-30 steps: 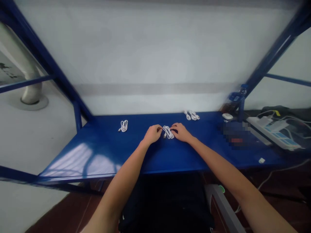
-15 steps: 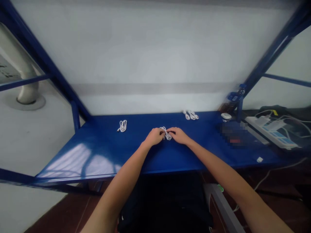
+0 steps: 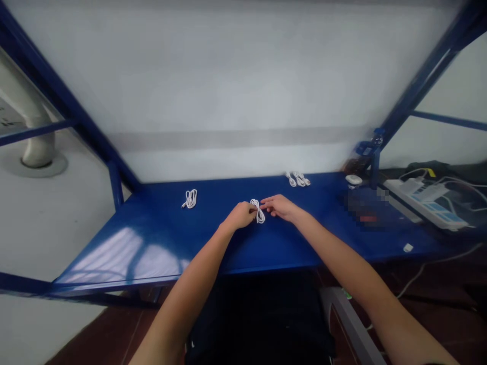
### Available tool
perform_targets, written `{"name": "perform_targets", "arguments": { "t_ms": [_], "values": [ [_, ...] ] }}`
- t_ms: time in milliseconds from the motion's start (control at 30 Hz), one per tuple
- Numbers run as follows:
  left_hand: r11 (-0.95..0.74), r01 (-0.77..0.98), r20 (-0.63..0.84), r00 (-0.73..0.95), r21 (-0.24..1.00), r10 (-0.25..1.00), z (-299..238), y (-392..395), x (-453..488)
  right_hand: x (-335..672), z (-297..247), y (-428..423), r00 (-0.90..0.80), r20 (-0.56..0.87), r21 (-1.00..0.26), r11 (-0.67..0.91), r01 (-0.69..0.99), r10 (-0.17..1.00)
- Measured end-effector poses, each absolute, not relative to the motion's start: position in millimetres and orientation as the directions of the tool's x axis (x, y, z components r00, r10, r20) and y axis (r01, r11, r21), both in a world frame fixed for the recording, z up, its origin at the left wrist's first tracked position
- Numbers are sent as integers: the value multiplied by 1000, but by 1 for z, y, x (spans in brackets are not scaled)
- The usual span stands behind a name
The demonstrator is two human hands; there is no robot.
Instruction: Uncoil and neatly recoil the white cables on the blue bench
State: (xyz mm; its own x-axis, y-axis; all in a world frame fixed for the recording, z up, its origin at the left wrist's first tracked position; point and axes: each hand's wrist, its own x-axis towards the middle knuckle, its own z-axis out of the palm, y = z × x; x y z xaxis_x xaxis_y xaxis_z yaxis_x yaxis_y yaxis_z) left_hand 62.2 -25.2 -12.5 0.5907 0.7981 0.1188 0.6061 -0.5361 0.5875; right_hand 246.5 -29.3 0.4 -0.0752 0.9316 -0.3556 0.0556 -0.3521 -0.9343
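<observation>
A small coiled white cable (image 3: 259, 211) lies on the blue metal table (image 3: 160, 238) between my two hands. My left hand (image 3: 240, 216) is closed, its fingertips pinching the left side of the coil. My right hand (image 3: 280, 207) rests just right of the coil with its fingers stretched toward it, touching or nearly touching it.
Another coiled white cable (image 3: 189, 198) lies at the back left, and a small bunch of white cables (image 3: 298, 179) at the back right. A white power strip (image 3: 426, 201) with plugged cords sits far right. Blue frame posts (image 3: 115, 185) flank the table; a white wall stands behind.
The coil has been drawn tighter and now hangs from my left fingers. My right hand has loosened and its fingers have straightened away from the coil.
</observation>
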Motion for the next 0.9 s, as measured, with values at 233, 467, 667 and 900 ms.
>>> {"name": "perform_targets", "arguments": {
  "t_ms": [233,467,667,900],
  "values": [
    [-597,577,131,648,557,750,-12,-25,62,245,0,-30,-126,-332,-919,-290,268,935],
    [-551,606,121,603,573,789,-16,-24,64,243,1,-36,-180,-259,-829,-123,546,949],
    [-540,609,172,557,580,813,-17,-25,65,241,2,-35,-157,-263,-800,-124,586,952],
    [-418,596,204,394,686,896,-13,-25,65,242,-1,-37,-91,-186,-815,-102,571,978]
  ]
}}
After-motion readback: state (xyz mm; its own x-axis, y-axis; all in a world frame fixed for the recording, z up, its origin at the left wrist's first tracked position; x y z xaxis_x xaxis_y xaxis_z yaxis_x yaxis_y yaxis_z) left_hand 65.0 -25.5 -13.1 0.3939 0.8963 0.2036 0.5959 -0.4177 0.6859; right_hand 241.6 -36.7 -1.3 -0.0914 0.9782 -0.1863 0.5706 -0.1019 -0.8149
